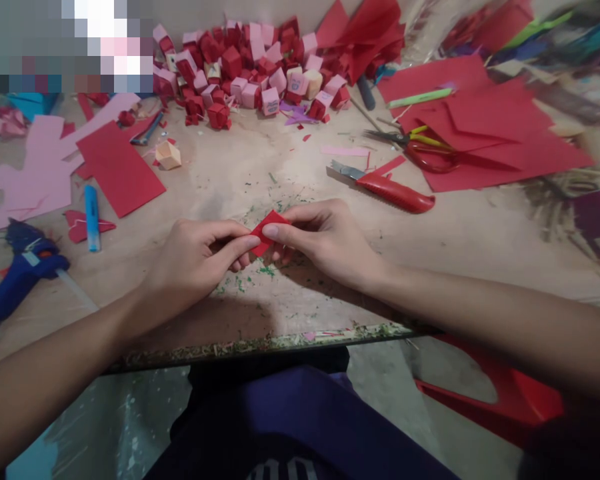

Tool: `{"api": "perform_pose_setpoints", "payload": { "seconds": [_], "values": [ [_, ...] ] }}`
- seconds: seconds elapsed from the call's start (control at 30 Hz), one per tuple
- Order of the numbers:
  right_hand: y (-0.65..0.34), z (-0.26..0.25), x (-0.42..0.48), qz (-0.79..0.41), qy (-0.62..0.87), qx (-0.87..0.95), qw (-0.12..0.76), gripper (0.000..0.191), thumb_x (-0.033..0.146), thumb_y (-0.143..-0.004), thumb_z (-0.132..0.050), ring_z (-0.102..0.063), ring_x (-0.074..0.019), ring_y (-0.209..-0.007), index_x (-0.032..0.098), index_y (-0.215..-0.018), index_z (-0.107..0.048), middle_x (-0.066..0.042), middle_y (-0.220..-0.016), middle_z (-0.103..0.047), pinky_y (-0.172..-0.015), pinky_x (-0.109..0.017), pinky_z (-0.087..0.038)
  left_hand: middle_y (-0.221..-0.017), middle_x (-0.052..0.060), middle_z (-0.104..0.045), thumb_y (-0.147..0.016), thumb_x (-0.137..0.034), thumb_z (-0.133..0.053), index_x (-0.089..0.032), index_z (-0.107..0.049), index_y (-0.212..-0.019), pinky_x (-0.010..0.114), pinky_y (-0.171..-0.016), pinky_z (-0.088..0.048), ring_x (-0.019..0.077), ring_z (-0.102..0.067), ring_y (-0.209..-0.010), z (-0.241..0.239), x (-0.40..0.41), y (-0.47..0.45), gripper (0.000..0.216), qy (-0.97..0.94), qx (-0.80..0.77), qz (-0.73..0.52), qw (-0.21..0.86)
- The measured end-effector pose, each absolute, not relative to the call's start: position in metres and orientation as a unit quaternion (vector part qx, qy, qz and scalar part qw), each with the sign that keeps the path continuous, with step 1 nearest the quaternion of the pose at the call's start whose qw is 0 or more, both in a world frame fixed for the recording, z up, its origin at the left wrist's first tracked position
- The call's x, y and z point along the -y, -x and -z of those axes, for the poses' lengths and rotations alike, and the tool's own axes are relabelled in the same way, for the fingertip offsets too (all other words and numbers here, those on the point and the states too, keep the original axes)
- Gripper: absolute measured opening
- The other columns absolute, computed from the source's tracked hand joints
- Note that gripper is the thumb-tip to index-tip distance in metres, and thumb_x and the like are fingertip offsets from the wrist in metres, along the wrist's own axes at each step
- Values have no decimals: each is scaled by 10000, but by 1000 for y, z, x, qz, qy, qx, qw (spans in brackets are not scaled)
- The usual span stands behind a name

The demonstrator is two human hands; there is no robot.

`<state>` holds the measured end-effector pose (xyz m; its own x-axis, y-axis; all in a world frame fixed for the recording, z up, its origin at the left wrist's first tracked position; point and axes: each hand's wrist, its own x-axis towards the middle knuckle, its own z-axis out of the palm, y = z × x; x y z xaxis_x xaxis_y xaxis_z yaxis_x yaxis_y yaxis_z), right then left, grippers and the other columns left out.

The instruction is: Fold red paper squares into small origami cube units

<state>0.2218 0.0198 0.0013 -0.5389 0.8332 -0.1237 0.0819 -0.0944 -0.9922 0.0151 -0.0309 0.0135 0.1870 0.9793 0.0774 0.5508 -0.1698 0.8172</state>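
A small folded piece of red paper (267,230) is held between both hands just above the table (220,180), near its front edge. My left hand (200,260) pinches its left side with thumb and fingers curled. My right hand (325,240) pinches the right side, thumb on top. Most of the paper is covered by the fingers.
A heap of small red and pink folded paper cubes (250,73) lies at the back. Red paper sheets (485,127), scissors (415,143) and a red utility knife (387,190) sit to the right. On the left lie a red sheet (117,167), pink paper (30,173), a blue marker (91,217) and a blue glue gun (15,273).
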Motion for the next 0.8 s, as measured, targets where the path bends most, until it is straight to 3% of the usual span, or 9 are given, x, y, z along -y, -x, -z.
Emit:
{"api": "perform_pose_setpoints", "payload": {
  "seconds": [0.4, 0.63, 0.8],
  "values": [
    [-222, -2, -21, -645, 358, 600, 309, 287, 453, -870, -839, -605, -140, -665, 178, -815, -779, -22, -743, -719, -602, -278, -503, -697, -5, -767, -996, -268, -652, -205, -796, -836, 208, -627, -582, 134, -713, -626, -11, 32, -16, 224, -666, -564, -357, 333],
    [-223, 1, -18, -607, 342, 632, 339, 287, 411, -913, -789, -580, -136, -695, 168, -772, -731, -17, -766, -692, -656, -279, -485, -743, -14, -793, -971, -310, -683, -221, -803, -838, 201, -569, -523, 130, -701, -627, -13, 34, -16, 200, -713, -543, -312, 314],
    [-227, -1, -22, -612, 291, 689, 257, 200, 315, -923, -748, -550, -121, -659, 151, -810, -728, 1, -728, -662, -618, -259, -435, -711, -4, -767, -933, -280, -678, -226, -790, -803, 221, -569, -553, 149, -691, -623, -22, 35, -14, 179, -666, -555, -364, 340]
  ]
}}
